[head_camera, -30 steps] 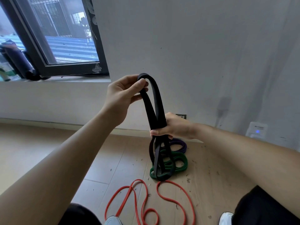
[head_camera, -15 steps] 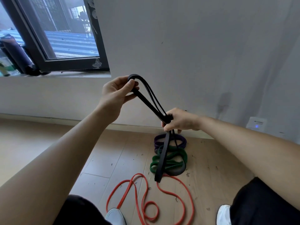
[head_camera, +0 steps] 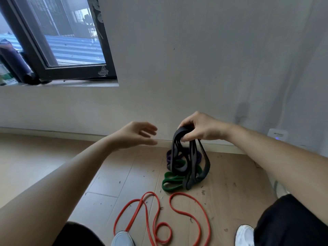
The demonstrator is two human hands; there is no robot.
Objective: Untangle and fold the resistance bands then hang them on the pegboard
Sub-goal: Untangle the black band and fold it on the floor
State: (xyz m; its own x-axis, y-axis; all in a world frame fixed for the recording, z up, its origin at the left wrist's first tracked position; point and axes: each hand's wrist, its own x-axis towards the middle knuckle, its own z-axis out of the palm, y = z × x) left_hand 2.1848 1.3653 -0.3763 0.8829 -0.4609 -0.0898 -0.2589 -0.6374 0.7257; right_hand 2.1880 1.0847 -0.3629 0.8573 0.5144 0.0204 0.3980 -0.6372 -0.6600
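Whereas half a second ago our left hand (head_camera: 136, 134) pinched the upper loop of the wide black rubber resistance band (head_camera: 193, 155) and drew it taut up and to the left, that hand now holds nothing. Its fingers are spread and relaxed in the air, well apart from the band. The band is no longer stretched between two hands. It is gathered into several loops that hang from our right hand (head_camera: 200, 129) alone, whose fingers and thumb curl round the bunched top. This hand sits farther right and higher in view than before.

The loops dangle in front of the green flat rubber band (head_camera: 174, 178) and the purple flat rubber band (head_camera: 168, 158). Both lie coiled on the pale wood-plank floor (head_camera: 124, 174) near the foot of the grey wall (head_camera: 195, 68), as they did earlier. We cannot tell whether the black loops' lower ends touch that pile.

Closer to us, the thin red rubber band (head_camera: 150, 192) lies in the same loose curves on the floor, between our two white shoes.
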